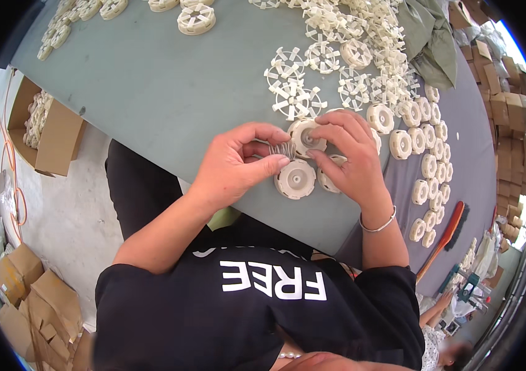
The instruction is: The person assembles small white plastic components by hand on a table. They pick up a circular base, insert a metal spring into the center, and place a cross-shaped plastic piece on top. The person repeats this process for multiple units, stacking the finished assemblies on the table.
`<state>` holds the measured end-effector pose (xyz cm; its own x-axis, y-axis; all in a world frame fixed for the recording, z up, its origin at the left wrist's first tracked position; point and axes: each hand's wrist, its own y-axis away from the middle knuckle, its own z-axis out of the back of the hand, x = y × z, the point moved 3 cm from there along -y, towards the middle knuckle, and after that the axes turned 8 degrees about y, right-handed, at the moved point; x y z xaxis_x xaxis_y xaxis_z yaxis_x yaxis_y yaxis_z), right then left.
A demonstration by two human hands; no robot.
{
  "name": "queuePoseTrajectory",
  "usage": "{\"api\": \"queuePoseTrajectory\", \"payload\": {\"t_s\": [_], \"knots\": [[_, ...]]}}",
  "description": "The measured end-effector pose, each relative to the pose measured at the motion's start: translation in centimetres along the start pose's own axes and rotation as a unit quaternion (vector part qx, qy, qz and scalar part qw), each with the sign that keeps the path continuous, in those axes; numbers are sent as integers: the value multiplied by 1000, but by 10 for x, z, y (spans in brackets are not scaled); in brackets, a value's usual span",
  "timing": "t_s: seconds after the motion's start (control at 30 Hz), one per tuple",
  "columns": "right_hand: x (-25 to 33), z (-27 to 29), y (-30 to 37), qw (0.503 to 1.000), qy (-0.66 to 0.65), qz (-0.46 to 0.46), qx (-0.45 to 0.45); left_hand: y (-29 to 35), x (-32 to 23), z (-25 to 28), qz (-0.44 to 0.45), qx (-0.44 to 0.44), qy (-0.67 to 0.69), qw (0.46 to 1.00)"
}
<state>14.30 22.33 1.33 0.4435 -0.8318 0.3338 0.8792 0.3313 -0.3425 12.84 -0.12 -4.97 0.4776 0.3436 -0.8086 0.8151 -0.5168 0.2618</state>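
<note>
Several thin metal coil springs (283,149) are pinched between the thumb and fingers of my left hand (232,159). My right hand (351,154) reaches over a round cream plastic cap (300,135), its curled fingertips at the cap's hollow middle. Whether those fingertips hold a small part is hidden. Just below the springs, a second cream cap (296,179) lies with its recessed side and central hub facing up. Another cap (330,174) is partly covered by my right hand.
Cream spoked rings (294,99) form a large pile at the table's far side. Rows of caps (421,139) stand at the right, near a wooden-handled brush (448,238). More rings (196,20) sit at the far left. An open carton (59,136) stands beside the table (170,93).
</note>
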Motion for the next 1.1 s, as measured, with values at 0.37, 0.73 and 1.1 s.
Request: {"api": "queuePoseTrajectory", "payload": {"t_s": [0.37, 0.73, 1.1], "knots": [[23, 21, 8, 975, -224, -3, -5, 11, -16, -21, 7, 13, 46, 999], [-27, 39, 7, 985, -55, -162, -11, 11, -10, -23, -66, 41, -129, 989], [-55, 31, 4, 988, 8, -150, 15, 9, 0, -45, -281, 67, -458, 841]]}}
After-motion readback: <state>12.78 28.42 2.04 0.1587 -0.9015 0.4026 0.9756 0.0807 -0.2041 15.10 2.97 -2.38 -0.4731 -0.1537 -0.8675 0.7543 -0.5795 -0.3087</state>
